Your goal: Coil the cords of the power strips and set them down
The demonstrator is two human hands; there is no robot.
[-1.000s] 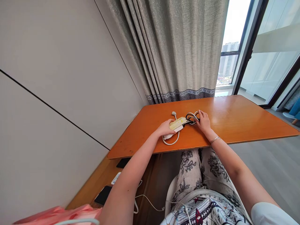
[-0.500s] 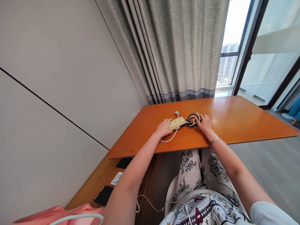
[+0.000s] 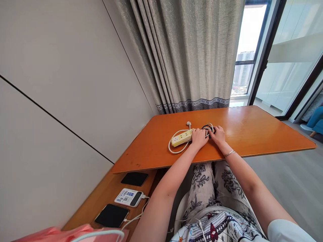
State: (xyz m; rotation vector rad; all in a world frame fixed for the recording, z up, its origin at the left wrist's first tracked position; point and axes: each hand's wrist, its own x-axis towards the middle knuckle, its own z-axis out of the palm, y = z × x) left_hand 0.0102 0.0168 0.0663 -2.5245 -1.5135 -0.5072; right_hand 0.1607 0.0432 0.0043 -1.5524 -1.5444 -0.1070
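Note:
A pale yellow power strip (image 3: 181, 138) lies on the orange-brown table (image 3: 252, 134), its sockets facing up. White cord loops around its left end, and a white plug (image 3: 188, 124) rests just behind it. At the strip's right end, my left hand (image 3: 199, 138) is closed over the start of the cord, hiding that end. My right hand (image 3: 218, 135) grips the near right side of a coiled bundle of black and white cord (image 3: 208, 126). The two hands almost touch, and part of the coil is hidden beneath the fingers.
On a lower wooden surface at left lie a black tablet-like slab (image 3: 134, 178), a white power bank (image 3: 128, 197) with a cable, and a phone (image 3: 112, 215). Pink fabric (image 3: 58, 234) sits at the bottom left. A grey curtain (image 3: 196, 50) hangs behind the table.
My left hand has moved right, from the left end of the power strip to its right end by the cord. The strip now lies further left. My right hand stays at the coil.

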